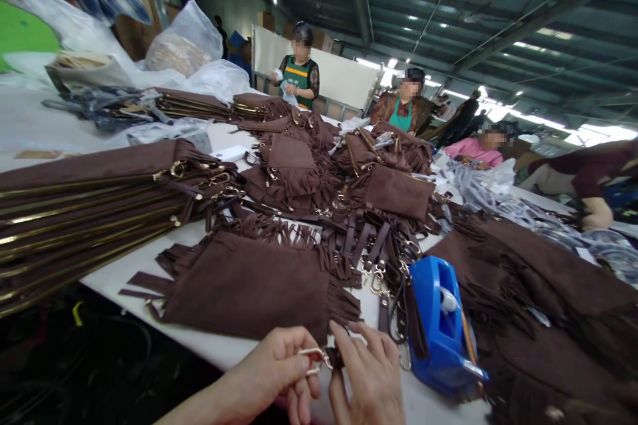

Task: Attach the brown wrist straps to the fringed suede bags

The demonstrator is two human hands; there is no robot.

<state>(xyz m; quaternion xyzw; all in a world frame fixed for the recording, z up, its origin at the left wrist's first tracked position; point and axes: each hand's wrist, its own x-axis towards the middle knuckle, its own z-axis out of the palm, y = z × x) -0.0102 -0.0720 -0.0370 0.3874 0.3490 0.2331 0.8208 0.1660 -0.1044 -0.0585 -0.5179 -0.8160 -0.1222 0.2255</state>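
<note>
Low in the head view, my left hand [282, 372] pinches a gold snap hook [313, 360] between thumb and fingers. The hook joins the end of a dark brown strap [335, 357], which the fingers of my right hand [369, 372] grip. Just beyond both hands lies a brown fringed suede-like bag [249, 285], flat on the white table [214, 348]. More brown straps with gold hooks [381, 246] are heaped past my right hand. A blue tape dispenser [438, 332] stands to the right of that hand.
Brown pieces with gold edges [90, 212] are stacked on the left. Further fringed bags [292, 163] pile up mid-table, and brown material [538, 279] covers the right. Clear plastic bags [184, 46] sit at the back left. Several people [302, 73] are around the table's far side.
</note>
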